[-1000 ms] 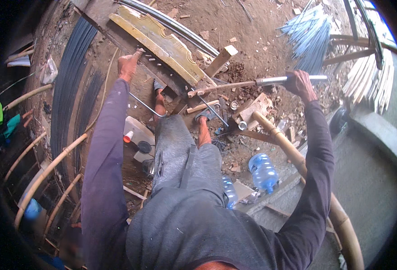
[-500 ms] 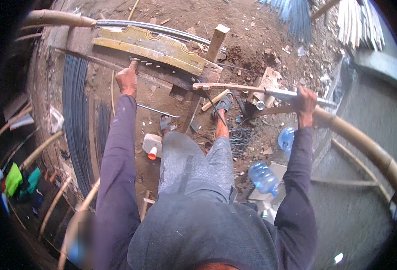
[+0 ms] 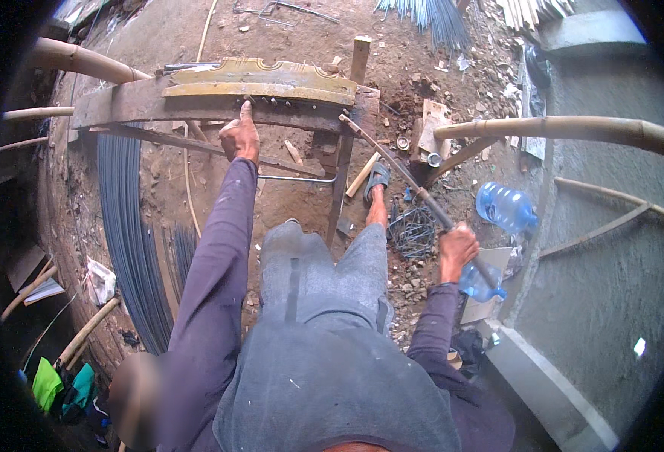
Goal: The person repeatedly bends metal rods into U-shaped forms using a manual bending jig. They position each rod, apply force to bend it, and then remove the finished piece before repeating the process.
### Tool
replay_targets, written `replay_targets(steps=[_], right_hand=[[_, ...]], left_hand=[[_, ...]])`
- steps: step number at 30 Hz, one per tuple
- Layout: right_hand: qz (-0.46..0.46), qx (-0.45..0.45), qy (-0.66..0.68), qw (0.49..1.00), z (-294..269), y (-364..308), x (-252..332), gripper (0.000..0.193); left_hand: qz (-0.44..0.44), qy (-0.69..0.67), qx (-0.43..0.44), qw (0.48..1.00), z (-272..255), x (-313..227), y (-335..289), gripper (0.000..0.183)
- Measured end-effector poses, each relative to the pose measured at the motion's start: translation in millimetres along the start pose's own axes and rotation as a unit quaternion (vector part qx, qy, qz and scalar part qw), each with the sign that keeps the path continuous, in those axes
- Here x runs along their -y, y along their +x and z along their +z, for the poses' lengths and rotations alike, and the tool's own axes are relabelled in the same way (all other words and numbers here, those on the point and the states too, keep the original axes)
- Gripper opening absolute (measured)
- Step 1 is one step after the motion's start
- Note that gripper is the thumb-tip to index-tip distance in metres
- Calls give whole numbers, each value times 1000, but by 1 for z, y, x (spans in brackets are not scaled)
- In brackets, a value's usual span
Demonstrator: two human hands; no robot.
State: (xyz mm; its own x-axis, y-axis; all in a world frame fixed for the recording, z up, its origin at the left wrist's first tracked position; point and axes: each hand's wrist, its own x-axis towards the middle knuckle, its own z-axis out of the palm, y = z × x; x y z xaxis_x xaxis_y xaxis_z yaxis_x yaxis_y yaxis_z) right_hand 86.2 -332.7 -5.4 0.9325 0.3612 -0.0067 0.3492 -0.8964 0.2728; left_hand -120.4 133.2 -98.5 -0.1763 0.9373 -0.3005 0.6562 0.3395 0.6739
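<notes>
My left hand [image 3: 240,139] is at the front of a wooden bench, one digit stretched to a short metal peg [image 3: 247,99] and the other fingers curled. What those fingers hold, if anything, is hidden. A thin bent metal rod [image 3: 298,178] shows just right of my left wrist; whether it is in the hand I cannot tell. My right hand [image 3: 459,245] is wrapped round a long lever bar [image 3: 430,202] with a pipe-like handle. The bar slants up and left, its far tip near the bench's right end. A yellow carved board [image 3: 264,83] lies on the bench plank [image 3: 121,105].
A bamboo pole [image 3: 558,129] juts in from the right, another [image 3: 91,62] from the left. Bundled dark rods [image 3: 125,218] lie at left. Blue plastic bottles [image 3: 505,207], tangled wire [image 3: 412,230] and a concrete ledge [image 3: 550,384] are at right.
My right hand has swung the lever bar down toward my body and leftward, so the bar now slants steeply. My left hand remains at the peg. The view has turned slightly.
</notes>
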Motion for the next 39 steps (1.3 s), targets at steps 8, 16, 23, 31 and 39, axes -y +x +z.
replay_targets(steps=[8, 16, 23, 31, 39], right_hand=[[-103, 69, 71, 990, -35, 19, -19, 17], [-266, 150, 76, 949, -25, 72, -53, 31], [-246, 77, 95, 962, -11, 56, -52, 31], [-122, 14, 110, 986, -27, -8, -24, 11], [-62, 51, 101, 992, -43, -52, -4, 10]], left_hand=[[79, -8, 1, 997, 3, 13, 8, 76], [41, -86, 76, 993, 1, 73, 9, 67], [22, -156, 104, 982, -14, 73, -2, 59], [36, -180, 60, 981, -8, 65, -1, 49], [61, -145, 53, 986, -16, 63, -8, 55]])
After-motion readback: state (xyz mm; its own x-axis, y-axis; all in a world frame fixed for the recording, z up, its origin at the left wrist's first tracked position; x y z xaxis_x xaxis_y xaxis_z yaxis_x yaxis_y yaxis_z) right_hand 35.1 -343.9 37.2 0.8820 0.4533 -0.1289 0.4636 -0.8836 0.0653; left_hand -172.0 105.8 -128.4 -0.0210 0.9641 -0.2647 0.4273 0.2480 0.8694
